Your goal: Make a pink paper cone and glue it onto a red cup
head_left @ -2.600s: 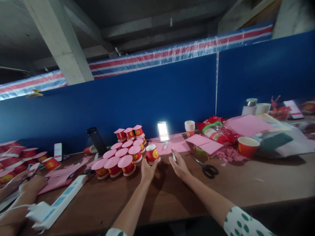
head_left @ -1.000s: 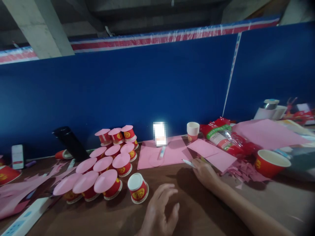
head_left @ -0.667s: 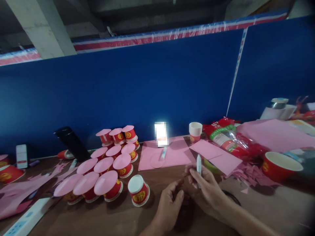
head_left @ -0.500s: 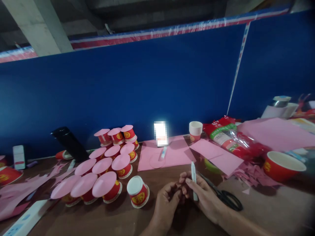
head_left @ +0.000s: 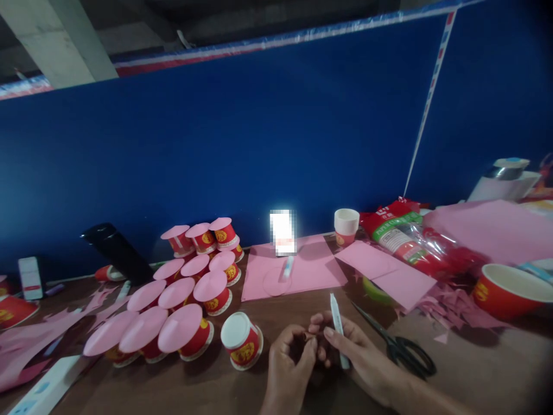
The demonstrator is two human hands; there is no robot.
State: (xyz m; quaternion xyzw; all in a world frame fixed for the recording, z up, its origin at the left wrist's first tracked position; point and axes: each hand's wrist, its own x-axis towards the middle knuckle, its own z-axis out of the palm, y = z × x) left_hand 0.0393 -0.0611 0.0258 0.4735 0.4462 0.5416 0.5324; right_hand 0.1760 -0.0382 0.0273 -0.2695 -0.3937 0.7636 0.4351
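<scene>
My left hand is closed, its thumb and fingertips meeting those of the other hand. Between them is something small and dark that I cannot make out. My right hand is closed too, with a slim white pen tucked upright between thumb and fingers. Left of the hands stands an upside-down red paper cup with a white base on top. Beyond it are rows of similar cups wearing pink paper cones. Black-handled scissors lie right of my right hand.
Pink paper sheets lie at the back, with a bright pixelated panel above them. A red bag of paper cups, pink scraps and a red bowl are on the right. A black bottle and white power strip are on the left.
The view has shifted slightly, so the scissors show more fully beside my right hand. Both hands stay together, and the white pen leans a little more to the left.
</scene>
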